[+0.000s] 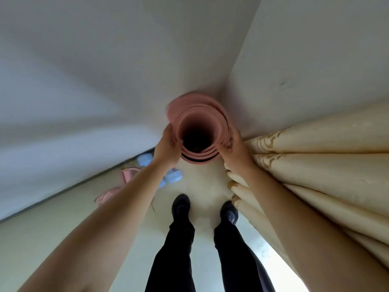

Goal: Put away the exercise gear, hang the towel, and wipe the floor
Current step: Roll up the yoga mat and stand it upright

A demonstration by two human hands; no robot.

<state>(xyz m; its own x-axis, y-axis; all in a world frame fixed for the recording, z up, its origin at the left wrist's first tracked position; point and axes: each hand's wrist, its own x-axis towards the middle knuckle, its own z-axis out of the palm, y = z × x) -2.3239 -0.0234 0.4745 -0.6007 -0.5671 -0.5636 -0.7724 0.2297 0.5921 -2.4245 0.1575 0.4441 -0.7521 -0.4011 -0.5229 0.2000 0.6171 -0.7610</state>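
Note:
A rolled pink exercise mat stands upright in the corner of two white walls; I look down into its dark hollow core. My left hand grips the roll's left side at its top. On the right side, my right hand holds the top edge, fingers curled over the layers. Light blue dumbbells lie on the floor by the left wall, partly hidden behind my left forearm. Beside them lies a pink object, its shape unclear.
Cream curtains hang in folds along the right, brushing my right arm. My two feet in dark shoes stand on the pale floor just behind the mat. White walls meet in the corner ahead.

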